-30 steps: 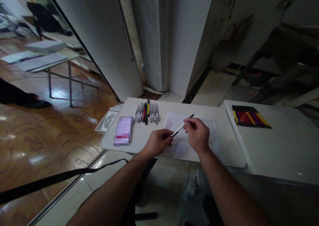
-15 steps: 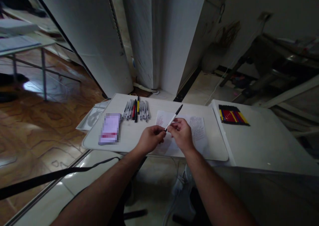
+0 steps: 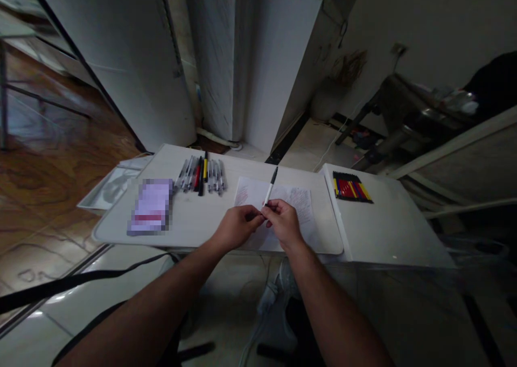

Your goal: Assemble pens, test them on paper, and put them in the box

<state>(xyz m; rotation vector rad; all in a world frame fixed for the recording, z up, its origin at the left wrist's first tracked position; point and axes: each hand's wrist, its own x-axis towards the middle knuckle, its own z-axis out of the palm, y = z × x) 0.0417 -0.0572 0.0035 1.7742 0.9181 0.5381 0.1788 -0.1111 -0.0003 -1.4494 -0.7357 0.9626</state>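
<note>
A white pen with a black upper end [image 3: 271, 186] stands tilted between my hands, above a written sheet of paper [image 3: 254, 188]. My right hand [image 3: 286, 224] is closed on its lower part, thumb and fingers pinched together. Fingertips of my left hand [image 3: 239, 226] meet at the pen's bottom end, also closed; the exact grip there is partly hidden. Handwriting shows on both sides of the sheet, which lies partly under my hands on the white table [image 3: 194, 221].
Left of the paper lies a row of pens [image 3: 202, 174], several clear, others black, red and yellow. A blurred-out phone-like object [image 3: 151, 206] rests at the table's left. On the adjoining white surface [image 3: 388, 221] lies a bundle of coloured pens [image 3: 352, 187].
The camera view has turned a little to the right, so the table appears shifted left. The pen now stands more upright, and my hands are still together at its lower end.
</note>
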